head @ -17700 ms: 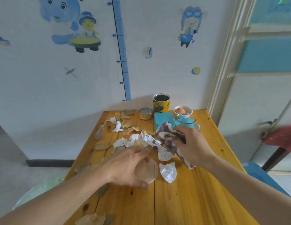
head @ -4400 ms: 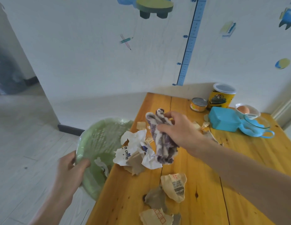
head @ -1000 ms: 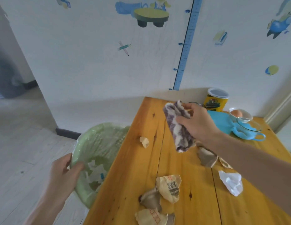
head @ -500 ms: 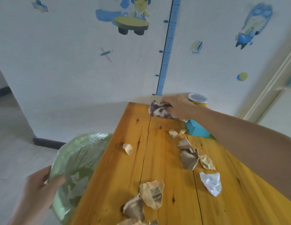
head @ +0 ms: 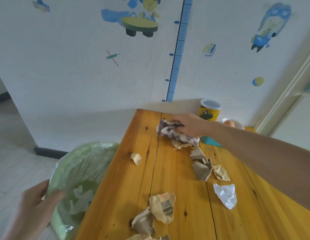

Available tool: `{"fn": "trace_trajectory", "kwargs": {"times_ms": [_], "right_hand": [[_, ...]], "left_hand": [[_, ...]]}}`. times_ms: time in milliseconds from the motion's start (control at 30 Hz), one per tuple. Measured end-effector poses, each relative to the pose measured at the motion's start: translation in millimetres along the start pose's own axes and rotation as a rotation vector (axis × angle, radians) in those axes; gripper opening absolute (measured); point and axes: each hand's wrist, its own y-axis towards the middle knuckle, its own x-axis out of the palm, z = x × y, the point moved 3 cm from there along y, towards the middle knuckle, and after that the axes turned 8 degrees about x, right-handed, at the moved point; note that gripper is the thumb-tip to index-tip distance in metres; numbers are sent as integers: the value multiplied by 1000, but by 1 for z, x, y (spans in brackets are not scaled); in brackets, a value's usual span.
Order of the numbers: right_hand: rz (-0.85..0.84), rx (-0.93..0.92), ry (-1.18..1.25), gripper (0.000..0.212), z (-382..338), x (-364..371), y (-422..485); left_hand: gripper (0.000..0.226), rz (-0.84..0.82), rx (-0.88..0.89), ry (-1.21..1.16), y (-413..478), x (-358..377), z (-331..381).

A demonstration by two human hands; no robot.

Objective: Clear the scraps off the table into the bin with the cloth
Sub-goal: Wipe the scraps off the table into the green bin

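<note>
Purple-white cloth (head: pixel 176 134), soft & bunched, pressed on far end of wooden table (head: pixel 176 179) w/ right hand (head: pixel 188 125) clenched around it; left hand (head: pixel 34 207) grips lined bin (head: pixel 78 163) rim. Light paper scraps (head: pixel 201 166) should sweep easily.

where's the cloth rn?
Head view: the cloth is at the table's far end, pressed down under the right hand, just left of the yellow can, with paper scraps right before it.
</note>
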Motion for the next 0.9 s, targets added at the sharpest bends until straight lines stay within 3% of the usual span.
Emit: {"fn": "trace_trajectory", "kwargs": {"times_ms": [133,233,400,667,833,900], "right_hand": [[-57,-80,-1,28,-22,5,-17],[-80,-102,29,31,-39,11,-31],[-56,-119,121,24,-67,24,-50],[20,-171,174,15,-114,44,-58],[236,-191,183,13,-119,19,-80],[227,-196,283,11,-118,1,-101]], "left_hand": [[16,-15,1,12,-23,10,53],[22,-36,61,6,-31,14,67],[7,-59,104,32,-39,17,76],[7,-29,132,52,-57,6,86],[6,-23,94,72,-69,-6,78],[5,-20,68,47,-72,-10,74]]}}
